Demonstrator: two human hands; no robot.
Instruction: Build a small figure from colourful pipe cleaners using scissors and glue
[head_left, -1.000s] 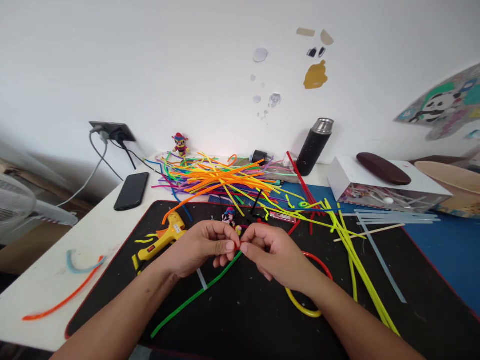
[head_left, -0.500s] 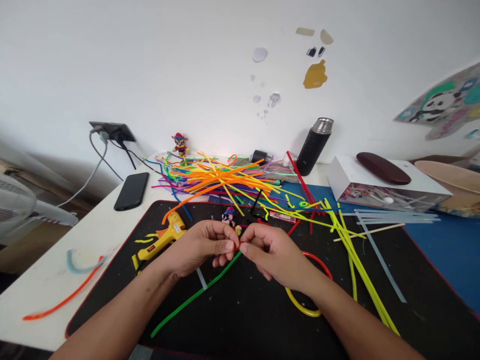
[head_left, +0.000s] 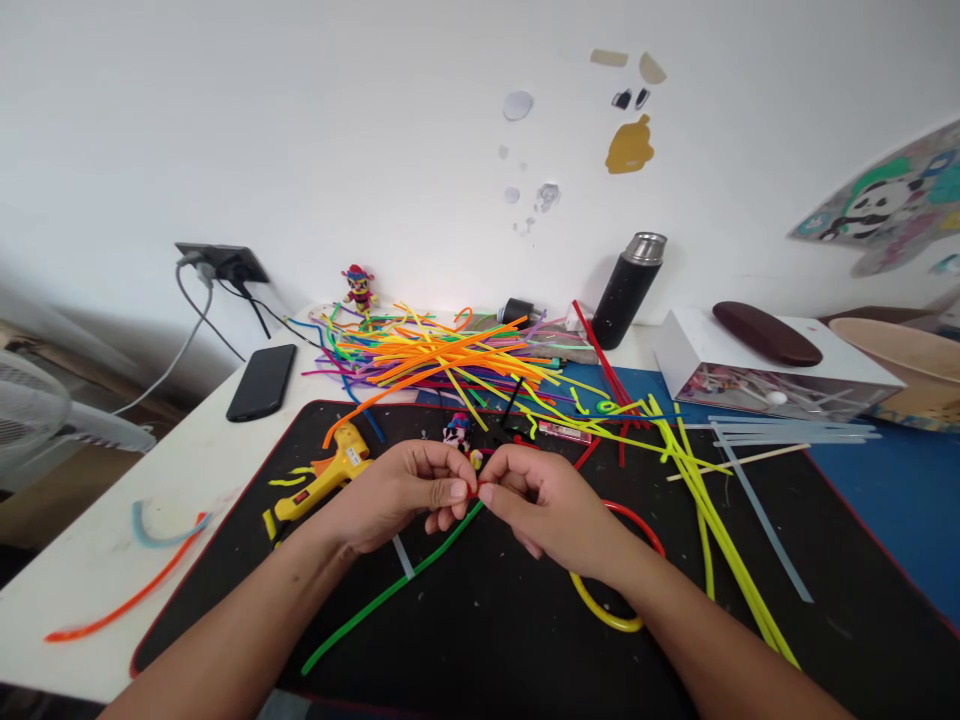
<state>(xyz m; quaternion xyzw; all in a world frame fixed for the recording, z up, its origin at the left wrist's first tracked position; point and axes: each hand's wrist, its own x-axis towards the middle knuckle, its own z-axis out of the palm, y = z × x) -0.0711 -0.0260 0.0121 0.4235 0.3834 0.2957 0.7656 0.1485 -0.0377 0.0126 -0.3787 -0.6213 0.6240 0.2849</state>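
My left hand and my right hand meet fingertip to fingertip above the black mat. Between their thumbs and forefingers they pinch a small red pipe cleaner piece, mostly covered by the fingers. A green pipe cleaner lies beneath the hands, with a translucent glue stick touching it. Left of my left hand rests a yellow hot glue gun. Just beyond the fingers is a small figure in blue and pink. A red and yellow ring lies partly under my right forearm.
A heap of coloured pipe cleaners spreads along the back. Behind it stand a black thermos and a small figure. A phone lies at left. Long yellow stems, glue sticks and a white box occupy the right.
The camera view has shifted very slightly. Both hands keep their pinch on the red piece in nearly the same place.
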